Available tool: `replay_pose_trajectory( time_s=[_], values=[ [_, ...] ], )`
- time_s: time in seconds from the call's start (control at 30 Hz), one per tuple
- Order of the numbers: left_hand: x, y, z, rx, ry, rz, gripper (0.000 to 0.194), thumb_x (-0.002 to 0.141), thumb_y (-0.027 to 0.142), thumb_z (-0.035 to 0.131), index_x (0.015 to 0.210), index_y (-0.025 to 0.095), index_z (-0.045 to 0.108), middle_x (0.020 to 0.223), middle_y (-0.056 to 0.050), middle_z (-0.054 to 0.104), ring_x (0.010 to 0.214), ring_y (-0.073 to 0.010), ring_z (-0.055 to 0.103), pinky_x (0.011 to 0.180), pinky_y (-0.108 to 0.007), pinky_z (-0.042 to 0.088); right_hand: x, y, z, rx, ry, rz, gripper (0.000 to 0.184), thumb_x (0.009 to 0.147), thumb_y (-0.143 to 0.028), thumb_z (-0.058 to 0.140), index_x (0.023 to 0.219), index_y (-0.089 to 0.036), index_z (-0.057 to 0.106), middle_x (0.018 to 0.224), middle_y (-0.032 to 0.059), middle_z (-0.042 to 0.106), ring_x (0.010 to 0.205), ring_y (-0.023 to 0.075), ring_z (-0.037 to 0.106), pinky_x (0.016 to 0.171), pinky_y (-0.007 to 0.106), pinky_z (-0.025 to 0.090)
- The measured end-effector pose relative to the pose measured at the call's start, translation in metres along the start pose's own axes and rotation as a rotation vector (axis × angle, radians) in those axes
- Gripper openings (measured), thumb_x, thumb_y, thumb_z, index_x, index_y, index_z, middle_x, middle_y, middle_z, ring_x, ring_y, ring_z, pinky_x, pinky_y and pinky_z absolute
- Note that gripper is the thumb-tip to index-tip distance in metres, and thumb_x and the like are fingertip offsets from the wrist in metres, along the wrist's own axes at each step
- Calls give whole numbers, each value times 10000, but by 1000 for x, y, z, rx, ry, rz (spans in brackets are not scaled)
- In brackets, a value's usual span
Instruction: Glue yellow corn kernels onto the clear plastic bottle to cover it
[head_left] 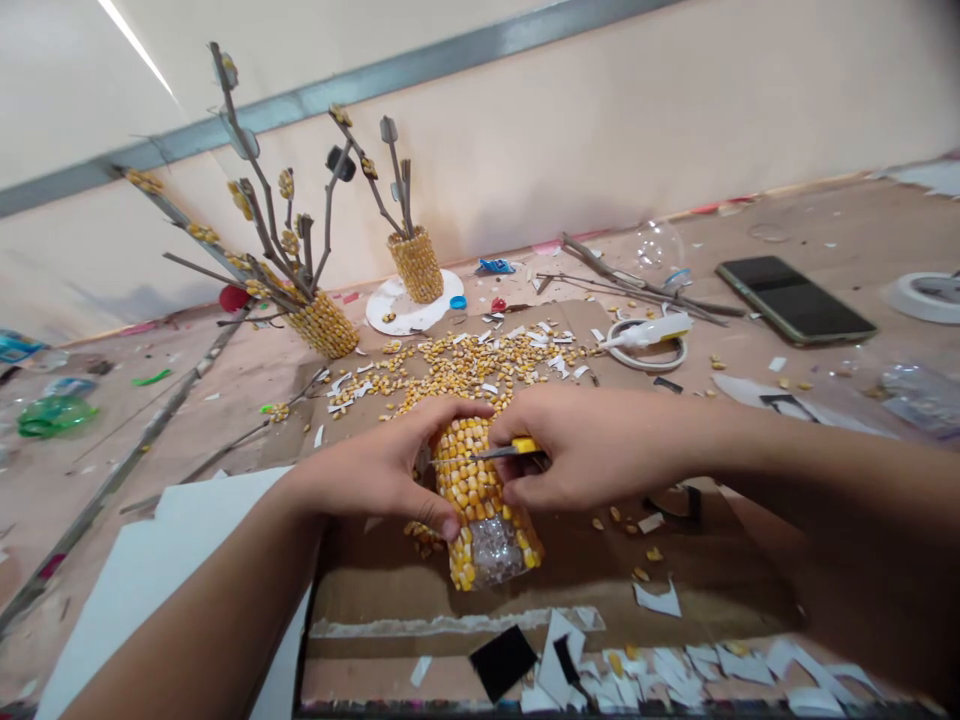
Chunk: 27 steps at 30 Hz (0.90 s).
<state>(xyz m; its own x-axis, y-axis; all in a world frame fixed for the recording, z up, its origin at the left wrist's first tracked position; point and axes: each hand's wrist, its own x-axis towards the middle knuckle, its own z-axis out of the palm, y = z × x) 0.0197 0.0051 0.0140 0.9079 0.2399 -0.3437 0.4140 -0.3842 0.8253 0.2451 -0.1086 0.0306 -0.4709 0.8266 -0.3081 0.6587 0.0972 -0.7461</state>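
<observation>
A small jar [480, 510] covered in glued corn kernels lies tilted on a sheet of cardboard [600, 590] in the middle. My left hand [382, 470] is wrapped round the jar's left side and top. My right hand [592, 445] is closed on a yellow-handled cutter [510, 450], whose blade tip points left at the kernels on the jar. A bare patch of clear jar shows near its lower end.
Loose corn kernels [472, 365] are scattered behind the jar. Two kernel-covered jars holding twigs [322, 320] [415, 262] stand at the back left. A phone [793, 298], a tape roll [930, 296], a glue gun [649, 332] and paper scraps [675, 680] lie around.
</observation>
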Motion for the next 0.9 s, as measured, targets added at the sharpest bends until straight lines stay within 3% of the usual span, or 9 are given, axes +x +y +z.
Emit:
replay_pose_trajectory(
  time_s=[0.9],
  values=[
    [2, -3, 2, -43, 1, 52, 997, 677, 456, 979, 1544, 280, 518, 1517, -96, 627, 1444, -381, 536, 1251, -521, 372, 0, -3, 3, 45, 17, 35, 159, 770, -302, 724, 743, -224, 587, 654, -52, 625, 566, 122, 561, 496, 265, 369]
  ],
)
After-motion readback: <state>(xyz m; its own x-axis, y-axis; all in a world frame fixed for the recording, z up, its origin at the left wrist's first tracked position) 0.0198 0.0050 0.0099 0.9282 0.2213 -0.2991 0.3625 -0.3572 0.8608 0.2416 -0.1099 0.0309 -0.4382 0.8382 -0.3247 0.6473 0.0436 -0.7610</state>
